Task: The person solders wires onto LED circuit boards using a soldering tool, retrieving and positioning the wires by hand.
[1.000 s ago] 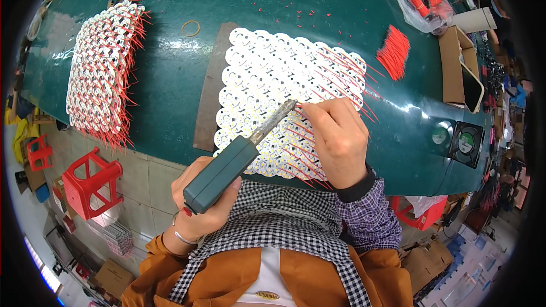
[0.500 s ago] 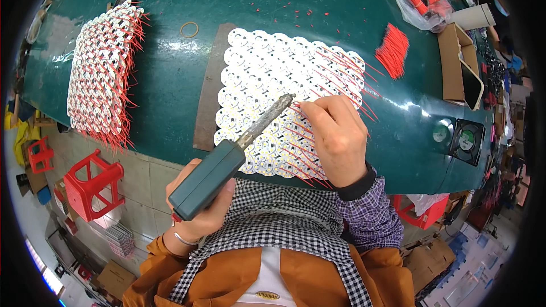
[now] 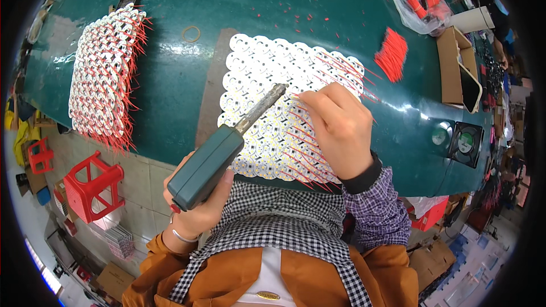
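My left hand (image 3: 209, 209) is wrapped round the dark green body of a soldering gun (image 3: 207, 166). Its dirty metal tip points up and to the right, over a panel of round white LED boards (image 3: 250, 99). Just right of the tip, my right hand (image 3: 343, 129) pinches a thin red wire (image 3: 295, 96) close above the boards. Whether the tip touches a board I cannot tell. More red wires (image 3: 310, 156) stick out to the right from the panel's right half. Part of that half is hidden under my right hand.
The panel lies on a brown board (image 3: 209, 94) on the green table (image 3: 165, 79). At left is a stack of wired boards (image 3: 102, 77); at right, a bundle of cut red wires (image 3: 391, 55), a cardboard box (image 3: 449, 68) and a small fan (image 3: 467, 143). Red stools (image 3: 94, 185) stand below.
The soldering gun's tip has shifted slightly up and left, away from my right fingertips. My right hand has moved a little up, still pinching.
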